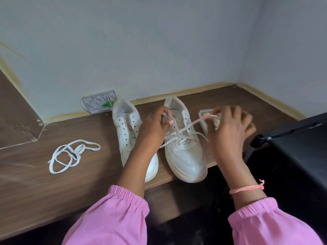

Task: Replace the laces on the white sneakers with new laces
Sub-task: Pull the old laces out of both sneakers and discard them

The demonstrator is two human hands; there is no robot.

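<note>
Both hands (154, 128) (231, 128) pinch the lace (187, 126) on the right sneaker (185, 147); loose lace (70, 154) lies left

Two bare forearms in view, both in pink sleeves w/ gathered elastic cuffs, puffy fabric above the cuffs. Left sleeve (113, 218) at approx 7 o'clock, cuff sitting mid-forearm. Right sleeve (270, 225) at approx 5 o'clock, cuff nearer the wrist. Thin pink thread band (246, 188) round the right wrist, frayed knot end sticking up at its 2 o'clock. Left hand (152, 131) and right hand (230, 126) bare, no rings seen; right one blurred.
</note>
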